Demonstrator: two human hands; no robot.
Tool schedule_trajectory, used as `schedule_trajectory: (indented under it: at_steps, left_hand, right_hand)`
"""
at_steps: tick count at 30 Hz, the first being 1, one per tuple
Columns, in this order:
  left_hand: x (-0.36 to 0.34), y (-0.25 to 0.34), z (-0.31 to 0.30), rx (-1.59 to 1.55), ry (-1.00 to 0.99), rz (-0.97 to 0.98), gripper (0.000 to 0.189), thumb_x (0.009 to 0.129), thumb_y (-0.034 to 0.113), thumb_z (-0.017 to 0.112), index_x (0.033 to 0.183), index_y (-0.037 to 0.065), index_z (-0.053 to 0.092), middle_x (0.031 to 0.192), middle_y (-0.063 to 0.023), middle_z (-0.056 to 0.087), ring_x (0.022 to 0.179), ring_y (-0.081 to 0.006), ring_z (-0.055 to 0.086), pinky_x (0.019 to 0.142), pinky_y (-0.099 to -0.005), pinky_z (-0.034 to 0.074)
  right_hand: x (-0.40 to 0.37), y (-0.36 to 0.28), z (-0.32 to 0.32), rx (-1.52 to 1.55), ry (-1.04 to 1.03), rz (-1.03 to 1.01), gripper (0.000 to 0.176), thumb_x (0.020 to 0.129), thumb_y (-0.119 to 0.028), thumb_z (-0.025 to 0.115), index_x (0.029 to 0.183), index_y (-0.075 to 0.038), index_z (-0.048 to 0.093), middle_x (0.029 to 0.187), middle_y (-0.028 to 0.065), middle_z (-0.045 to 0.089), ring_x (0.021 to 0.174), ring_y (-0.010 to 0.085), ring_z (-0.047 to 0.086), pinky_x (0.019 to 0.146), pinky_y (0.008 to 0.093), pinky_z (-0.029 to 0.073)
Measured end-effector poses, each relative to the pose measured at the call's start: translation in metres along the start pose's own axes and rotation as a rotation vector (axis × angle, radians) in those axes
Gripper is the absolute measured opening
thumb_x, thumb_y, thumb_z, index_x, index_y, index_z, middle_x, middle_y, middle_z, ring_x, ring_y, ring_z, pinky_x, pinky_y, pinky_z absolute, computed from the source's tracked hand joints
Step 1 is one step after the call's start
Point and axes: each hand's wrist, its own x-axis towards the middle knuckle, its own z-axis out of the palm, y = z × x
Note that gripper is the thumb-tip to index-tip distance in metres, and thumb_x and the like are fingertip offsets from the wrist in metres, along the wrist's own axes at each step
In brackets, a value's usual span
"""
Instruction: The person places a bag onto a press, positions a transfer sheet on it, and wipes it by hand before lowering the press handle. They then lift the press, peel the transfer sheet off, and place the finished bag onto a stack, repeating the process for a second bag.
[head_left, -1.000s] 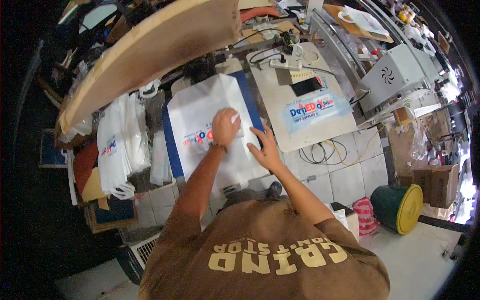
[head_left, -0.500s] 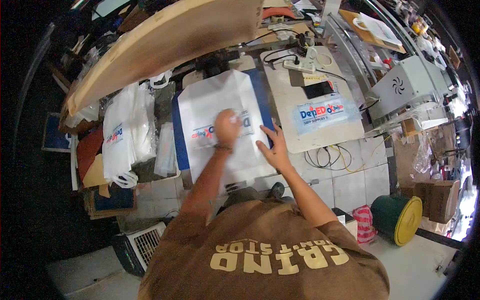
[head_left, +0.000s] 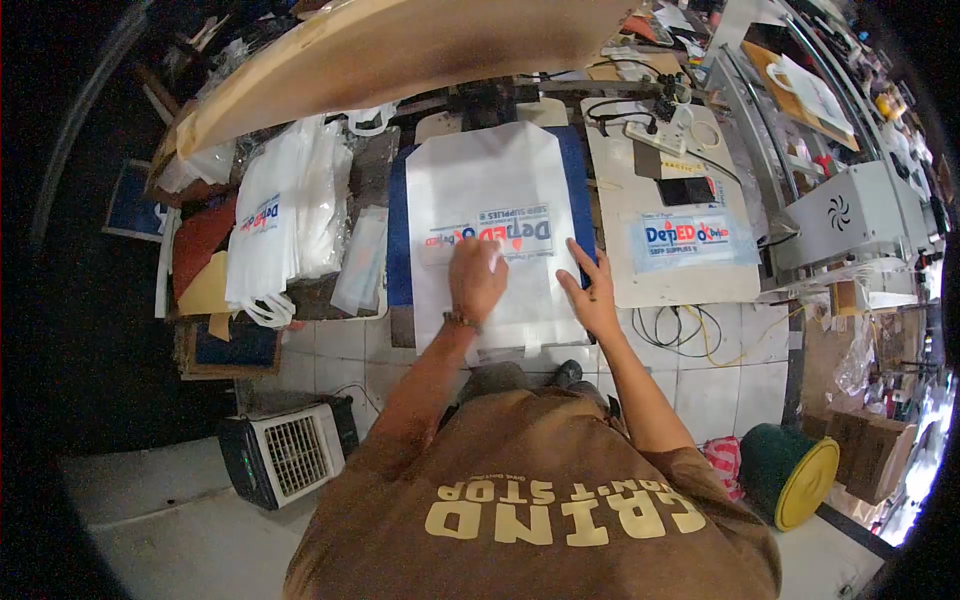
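Observation:
A white bag (head_left: 485, 180) with a blue and red print lies flat on a dark blue board (head_left: 400, 230). My left hand (head_left: 477, 282) is closed over the lower edge of the print, with something small and pale between its fingers that I cannot make out. On the bag's right edge rests my right hand (head_left: 592, 290), fingers spread and holding nothing. To the right, a clear film (head_left: 690, 240) with a similar print lies on a cream board (head_left: 640, 285), below a black phone (head_left: 686, 191).
White bags (head_left: 275, 215) are piled on the left. A curved wooden panel (head_left: 400, 70) overhangs the top. A power strip (head_left: 655, 137) with cables is at upper right, near a grey machine (head_left: 840, 212). A green bin (head_left: 775, 465) and an air cooler (head_left: 290, 455) stand low.
The camera view has shifted, so the table items appear farther right. My left hand has moved down a little relative to the print. My right hand stays at the bag's right edge.

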Motion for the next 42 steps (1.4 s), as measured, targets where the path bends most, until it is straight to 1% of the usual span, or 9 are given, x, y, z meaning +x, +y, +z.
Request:
schedule_trajectory:
  at_steps: [8, 15, 20, 23, 28, 37, 39, 40, 42]
  left_hand:
    - [0.009, -0.079, -0.046, 0.141, 0.045, 0.171, 0.01, 0.082, 0.007, 0.069, 0.093, 0.006, 0.068, 0.093, -0.0154, 0.065, 0.092, -0.0378, 0.062, 0.082, -0.0481, 0.051]
    - [0.027, -0.074, -0.05, 0.123, 0.011, 0.083, 0.011, 0.081, 0.007, 0.071, 0.091, 0.007, 0.068, 0.093, -0.0146, 0.064, 0.092, -0.036, 0.062, 0.084, -0.0467, 0.051]
    - [0.019, -0.029, -0.028, -0.003, -0.014, 0.34, 0.012, 0.082, 0.005, 0.07, 0.093, 0.004, 0.07, 0.09, -0.0152, 0.063, 0.092, -0.0359, 0.062, 0.085, -0.0466, 0.051]
    - [0.051, -0.035, -0.03, 0.022, -0.073, 0.157, 0.014, 0.079, 0.004, 0.073, 0.093, 0.005, 0.071, 0.092, -0.0149, 0.064, 0.096, -0.0357, 0.063, 0.086, -0.0461, 0.051]
    - [0.024, -0.022, -0.024, -0.101, -0.015, 0.358, 0.013, 0.077, -0.001, 0.07, 0.09, 0.002, 0.068, 0.088, -0.0165, 0.062, 0.082, -0.0369, 0.06, 0.076, -0.0465, 0.05]
    - [0.034, -0.016, -0.022, -0.086, -0.079, 0.328, 0.011, 0.084, 0.003, 0.067, 0.095, 0.004, 0.067, 0.088, -0.0167, 0.063, 0.086, -0.0381, 0.062, 0.077, -0.0489, 0.051]
    - [0.031, -0.026, -0.034, -0.102, -0.17, 0.341, 0.016, 0.076, -0.003, 0.071, 0.089, 0.004, 0.067, 0.083, -0.0162, 0.061, 0.084, -0.0386, 0.06, 0.075, -0.048, 0.05]
    - [0.04, -0.033, -0.021, -0.032, 0.073, 0.451, 0.015, 0.076, 0.0, 0.072, 0.089, 0.005, 0.067, 0.083, -0.0157, 0.061, 0.084, -0.0386, 0.06, 0.075, -0.0485, 0.049]
    - [0.056, -0.034, -0.007, -0.034, 0.075, 0.375, 0.014, 0.077, 0.001, 0.072, 0.089, 0.006, 0.068, 0.083, -0.0156, 0.061, 0.083, -0.0383, 0.06, 0.075, -0.0488, 0.049]
  right_hand:
    - [0.0, -0.001, 0.001, -0.007, -0.015, 0.04, 0.054, 0.088, -0.024, 0.078, 0.14, -0.017, 0.063, 0.141, 0.0278, 0.048, 0.132, 0.0422, 0.049, 0.112, 0.0449, 0.039]
    - [-0.003, -0.009, -0.002, 0.004, -0.019, 0.047, 0.059, 0.084, -0.026, 0.082, 0.139, -0.017, 0.063, 0.139, 0.0265, 0.048, 0.13, 0.042, 0.05, 0.111, 0.0452, 0.041]
    - [-0.001, 0.003, -0.001, -0.042, -0.02, -0.002, 0.075, 0.075, -0.028, 0.088, 0.144, -0.018, 0.059, 0.141, 0.0274, 0.046, 0.13, 0.042, 0.051, 0.11, 0.047, 0.042]
    - [-0.002, 0.003, 0.0, -0.039, 0.004, -0.009, 0.077, 0.074, -0.026, 0.089, 0.144, -0.018, 0.058, 0.143, 0.0282, 0.045, 0.131, 0.0432, 0.049, 0.111, 0.0477, 0.041]
    - [0.002, 0.003, -0.002, -0.015, -0.001, 0.034, 0.078, 0.074, -0.025, 0.088, 0.145, -0.018, 0.057, 0.144, 0.0288, 0.044, 0.133, 0.0443, 0.048, 0.112, 0.0481, 0.04]
    - [0.001, 0.004, -0.003, -0.028, -0.01, 0.033, 0.078, 0.075, -0.025, 0.087, 0.146, -0.019, 0.056, 0.144, 0.0283, 0.044, 0.136, 0.0439, 0.045, 0.113, 0.0481, 0.04]
    - [-0.002, 0.0, -0.002, -0.006, -0.02, 0.066, 0.077, 0.075, -0.025, 0.087, 0.146, -0.019, 0.056, 0.145, 0.0283, 0.044, 0.137, 0.0441, 0.044, 0.113, 0.0487, 0.039]
    - [-0.003, 0.0, -0.001, 0.005, -0.004, 0.054, 0.077, 0.075, -0.025, 0.087, 0.145, -0.018, 0.057, 0.144, 0.0284, 0.045, 0.137, 0.044, 0.045, 0.113, 0.0486, 0.039]
    - [-0.003, 0.004, 0.001, 0.024, -0.003, 0.064, 0.077, 0.075, -0.025, 0.087, 0.145, -0.018, 0.057, 0.144, 0.0283, 0.045, 0.137, 0.0439, 0.045, 0.113, 0.0485, 0.039]
